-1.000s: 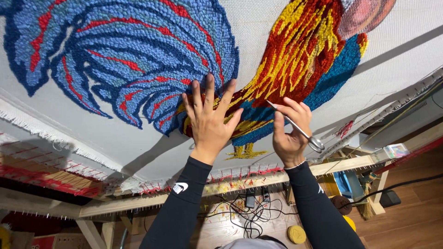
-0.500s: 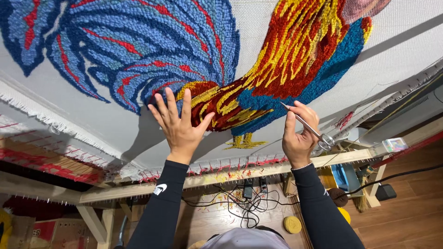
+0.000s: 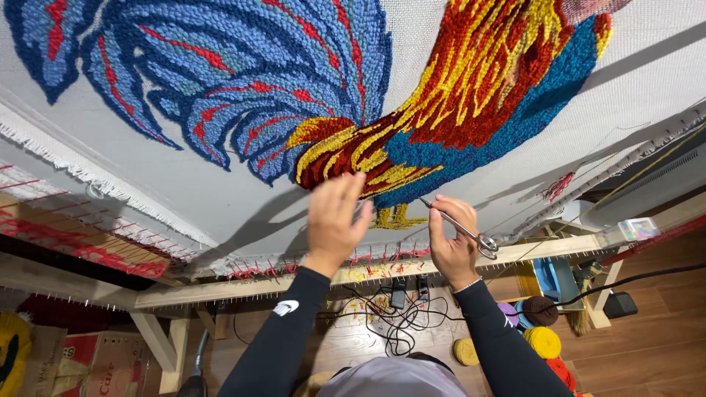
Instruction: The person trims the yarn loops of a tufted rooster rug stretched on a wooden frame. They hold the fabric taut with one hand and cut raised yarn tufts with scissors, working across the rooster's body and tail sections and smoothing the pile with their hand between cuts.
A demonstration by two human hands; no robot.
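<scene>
I note my right hand [image 3: 452, 246] clasps small metal scissors [image 3: 463, 229], tips just below the tufted rooster rug [image 3: 412, 110] stretched on its wooden frame [image 3: 243, 283]. My left hand [image 3: 334, 220], fingers spread and holding nothing, hovers at the rooster's lower edge.

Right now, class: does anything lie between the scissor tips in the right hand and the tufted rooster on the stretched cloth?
Nothing visible does. The right hand holds the small scissors, tips pointing up at the rooster's yellow and blue yarn. The left hand is raised beside them, to the left, not across their path.
</scene>
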